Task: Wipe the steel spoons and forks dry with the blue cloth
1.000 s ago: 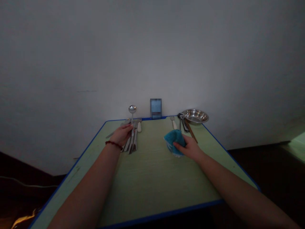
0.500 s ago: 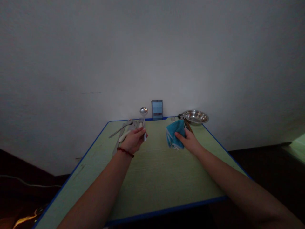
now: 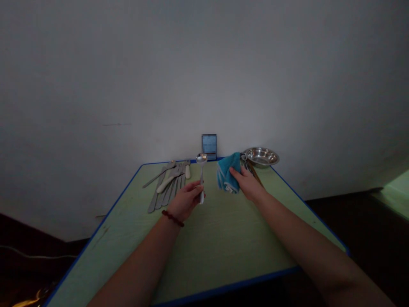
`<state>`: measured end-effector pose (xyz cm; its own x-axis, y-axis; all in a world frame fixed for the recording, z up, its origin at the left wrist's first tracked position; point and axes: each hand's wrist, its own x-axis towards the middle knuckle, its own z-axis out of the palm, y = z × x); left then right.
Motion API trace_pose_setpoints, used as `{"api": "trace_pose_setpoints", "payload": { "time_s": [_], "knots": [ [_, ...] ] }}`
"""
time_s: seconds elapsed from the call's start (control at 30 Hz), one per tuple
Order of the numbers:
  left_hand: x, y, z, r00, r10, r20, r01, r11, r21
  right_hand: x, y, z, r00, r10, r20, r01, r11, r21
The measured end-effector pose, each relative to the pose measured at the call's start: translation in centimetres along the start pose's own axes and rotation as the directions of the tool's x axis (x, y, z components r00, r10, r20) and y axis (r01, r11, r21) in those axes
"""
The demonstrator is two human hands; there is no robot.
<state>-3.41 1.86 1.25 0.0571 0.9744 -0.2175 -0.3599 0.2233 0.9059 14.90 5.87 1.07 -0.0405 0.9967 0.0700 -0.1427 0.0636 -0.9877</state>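
My left hand (image 3: 185, 203) is closed round the handle of a metal spoon (image 3: 201, 169), held upright with its bowl at the top, above the middle of the green table (image 3: 207, 238). My right hand (image 3: 247, 184) grips a blue cloth (image 3: 227, 176) just right of the spoon; cloth and spoon are a small gap apart. A red band circles my left wrist.
A row of knives, forks and spoons (image 3: 168, 184) lies at the table's back left. A steel bowl (image 3: 261, 156) stands at the back right, with a few utensils (image 3: 251, 167) beside it. A small blue card (image 3: 209, 145) leans on the wall. Blue edging rims the table.
My left hand lifted the spoon from the cutlery row and carried it right toward the centre. My right hand raised the blue cloth and moved it left toward the spoon.
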Motion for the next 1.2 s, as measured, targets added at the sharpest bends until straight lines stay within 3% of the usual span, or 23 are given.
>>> {"api": "trace_pose_setpoints", "payload": {
  "time_s": [0.23,0.47,0.77,1.03,1.2],
  "knots": [
    [0.3,-1.2,0.2,0.999,-0.054,-0.001,0.054,0.998,0.013,-0.7,0.5,-0.6,0.997,0.078,-0.002,-0.078,0.994,0.080],
    [-0.3,-1.1,0.8,0.998,-0.068,0.010,0.068,0.997,0.035,-0.1,1.3,-1.8,0.995,0.098,0.004,-0.098,0.995,0.022],
    [0.0,-1.6,0.9,0.994,-0.111,0.004,0.111,0.993,0.026,0.6,1.8,-2.5,0.999,0.007,-0.041,-0.011,0.996,-0.094],
    [0.0,-1.6,0.8,0.991,-0.133,-0.034,0.133,0.991,0.005,0.3,2.1,-2.5,0.998,-0.066,0.014,0.068,0.972,-0.226],
    [-0.1,-1.6,0.8,0.991,-0.131,0.014,0.131,0.991,0.020,0.3,1.9,-2.6,0.989,-0.142,0.036,0.145,0.921,-0.361]
  ]
}}
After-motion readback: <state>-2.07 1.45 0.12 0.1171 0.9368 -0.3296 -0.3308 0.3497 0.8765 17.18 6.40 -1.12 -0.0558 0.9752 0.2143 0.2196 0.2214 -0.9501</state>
